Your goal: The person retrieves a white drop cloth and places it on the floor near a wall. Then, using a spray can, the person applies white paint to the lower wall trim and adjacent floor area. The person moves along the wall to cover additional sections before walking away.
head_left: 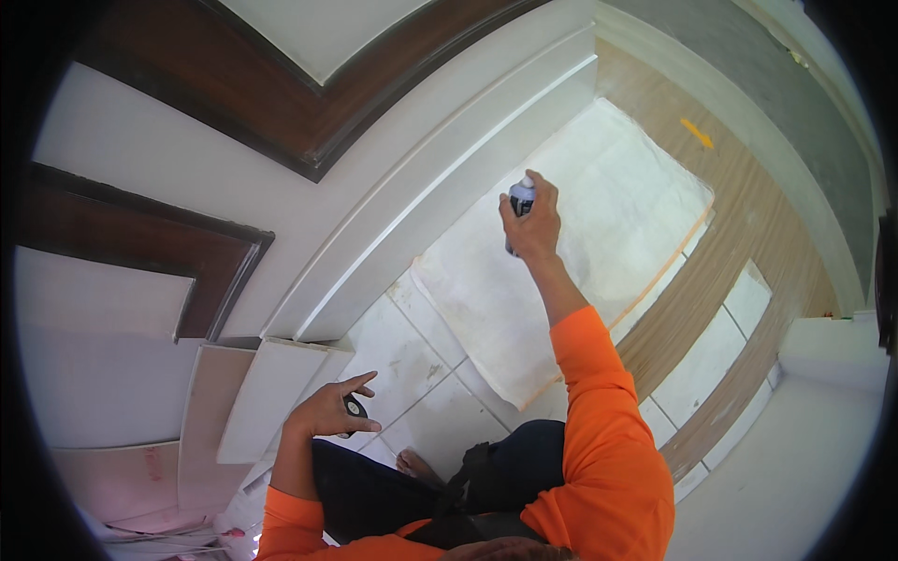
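1. Right hand (535,229), upper centre of frame: fingers wrapped round a pale-blue-and-black cylindrical spray can (520,201), forefinger at its white nozzle; can't tell if pressing.
2. Can sits left of the palm, long axis near vertical in frame, nozzle end up; white stepped moulding (468,190) upper left, off-white cloth sheet (617,206) below.
3. Left hand (320,411), lower left, well apart: thumb and forefinger spread, small round black cap (354,406) held between.

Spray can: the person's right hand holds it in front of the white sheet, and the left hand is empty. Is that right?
Not quite: the left hand isn't empty. The head view shows a small black object in it. The right hand does hold the spray can in front of the white sheet.
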A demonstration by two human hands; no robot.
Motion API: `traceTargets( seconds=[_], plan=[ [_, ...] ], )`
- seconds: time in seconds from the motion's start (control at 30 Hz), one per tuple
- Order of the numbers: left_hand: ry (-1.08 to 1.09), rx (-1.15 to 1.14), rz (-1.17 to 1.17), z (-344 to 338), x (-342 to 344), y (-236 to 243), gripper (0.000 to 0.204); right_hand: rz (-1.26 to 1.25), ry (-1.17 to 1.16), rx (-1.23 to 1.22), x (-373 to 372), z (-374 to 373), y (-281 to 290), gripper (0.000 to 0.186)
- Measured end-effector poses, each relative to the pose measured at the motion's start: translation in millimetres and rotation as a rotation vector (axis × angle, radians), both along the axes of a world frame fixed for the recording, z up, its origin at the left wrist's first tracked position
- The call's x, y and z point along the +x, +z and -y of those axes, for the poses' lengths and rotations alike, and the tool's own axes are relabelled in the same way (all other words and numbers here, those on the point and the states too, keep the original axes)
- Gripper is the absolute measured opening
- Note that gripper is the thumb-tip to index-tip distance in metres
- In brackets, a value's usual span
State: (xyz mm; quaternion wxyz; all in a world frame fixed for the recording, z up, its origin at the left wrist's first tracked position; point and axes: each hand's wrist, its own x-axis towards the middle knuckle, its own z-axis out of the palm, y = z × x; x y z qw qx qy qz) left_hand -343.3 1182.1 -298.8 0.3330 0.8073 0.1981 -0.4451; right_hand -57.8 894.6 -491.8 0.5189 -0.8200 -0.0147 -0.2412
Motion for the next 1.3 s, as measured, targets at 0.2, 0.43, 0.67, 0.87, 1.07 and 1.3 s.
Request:
traceTargets(
  seconds=[0.2, 0.43, 0.67, 0.87, 1.07, 1.3],
  plan=[
    [-0.008, -0.047, 0.015, -4.5, 0.2, -4.6, 0.107, -0.05, 0.321, -0.095, -36.5, -26.7, 2.4, 0.057],
    [0.009, -0.02, 0.015, -8.0, -8.6, 0.1, 0.106, -0.104, 0.037, -0.031, -5.3, -3.8, -4.6, 0.058],
    [-0.084, -0.035, 0.102, -15.6, -11.7, -3.3, 0.106, 0.101, 0.178, -0.022, -12.6, -21.1, 22.4, 0.06],
    [-0.065, -0.019, 0.05, -11.0, -5.3, -5.7, 0.107, 0.151, 0.297, -0.021, -16.1, -44.9, 50.2, 0.057],
    [-0.042, -0.001, 0.022, -12.3, -7.9, 1.0, 0.106, 0.198, 0.073, 0.0, 9.6, -26.3, 43.7, 0.057],
    [-0.054, -0.037, 0.03, -12.6, -3.5, -4.7, 0.106, 0.247, 0.173, 0.015, -5.5, -33.4, 57.4, 0.057]
  ],
)
